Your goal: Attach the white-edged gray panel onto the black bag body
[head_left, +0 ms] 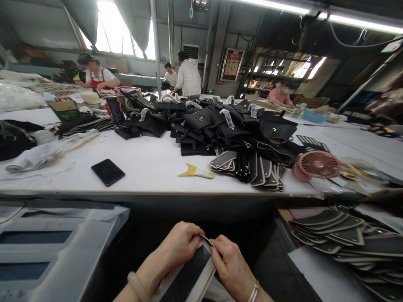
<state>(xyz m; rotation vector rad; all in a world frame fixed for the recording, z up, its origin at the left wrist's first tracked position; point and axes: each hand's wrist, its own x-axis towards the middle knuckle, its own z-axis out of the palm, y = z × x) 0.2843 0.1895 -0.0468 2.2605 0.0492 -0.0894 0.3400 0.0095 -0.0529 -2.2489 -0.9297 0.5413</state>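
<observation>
Low in the head view, my left hand (184, 241) and my right hand (228, 256) are close together over my lap. Their fingers are closed on the top edge of a black panel with pale borders (192, 272). A thin dark strip with a light edge (206, 240) shows between the fingertips. The panel slopes down toward me, and its lower part runs out of the frame. Beyond the hands, past the table edge, lie a yellow tool (195, 171) and a black phone (107, 172).
Black leather bags (201, 121) are heaped on the white table (151, 167), with trimmed flaps (264, 172) in front. A pink fan (317, 164) stands right. More flaps (340, 230) are stacked lower right; a plastic crate (78, 251) is lower left. Several people work farther back.
</observation>
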